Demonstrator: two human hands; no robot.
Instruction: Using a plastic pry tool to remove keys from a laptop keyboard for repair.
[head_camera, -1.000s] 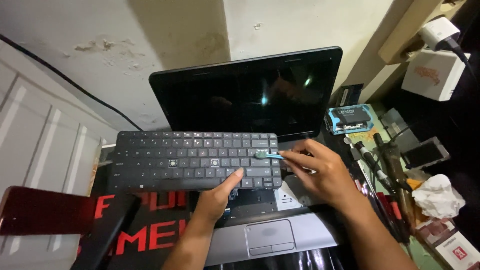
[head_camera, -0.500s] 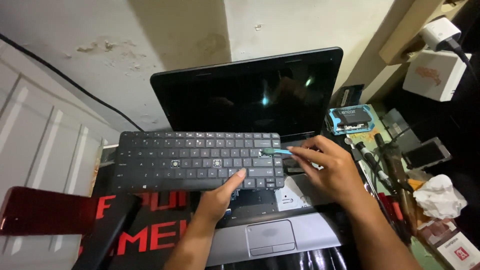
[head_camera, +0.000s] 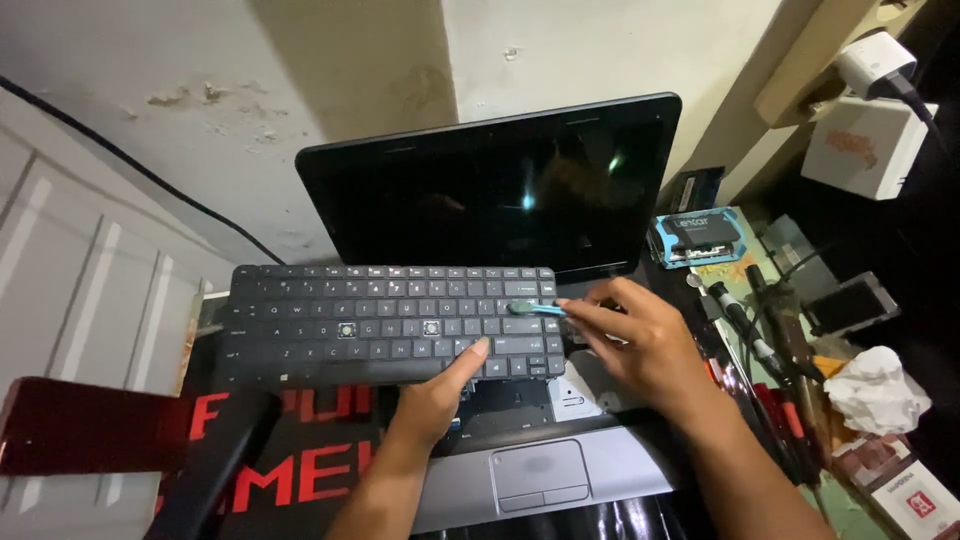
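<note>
Now, in the head view, the detached black keyboard (head_camera: 390, 325) is lifted clear of the open laptop (head_camera: 540, 470), its long axis running left to right across the picture, tilted up toward the camera. The left hand (head_camera: 435, 400) props it from below, thumb pressed on the lower row of keys near the right-hand half, the other fingers hidden behind the board. So that hand is closed on the keyboard, carrying it.

Over on the right edge, the right hand (head_camera: 640, 345) pinches a small teal-tipped tool (head_camera: 535, 309), fingers narrow around its handle. The tool lies nearly level, pointing left, its tip touching the keys in the upper right corner of the keyboard. That is the relation that counts: the keyboard stretches away to the left of the tool tip, and the right hand is the one nearer the working corner.

Beneath, the laptop's bare keyboard bay and grey touchpad (head_camera: 540, 472) show. The dark screen (head_camera: 495, 190) stands upright behind. A crumpled white tissue (head_camera: 878, 390) and a blue-edged packet (head_camera: 697, 235) sit well apart to the right.
</note>
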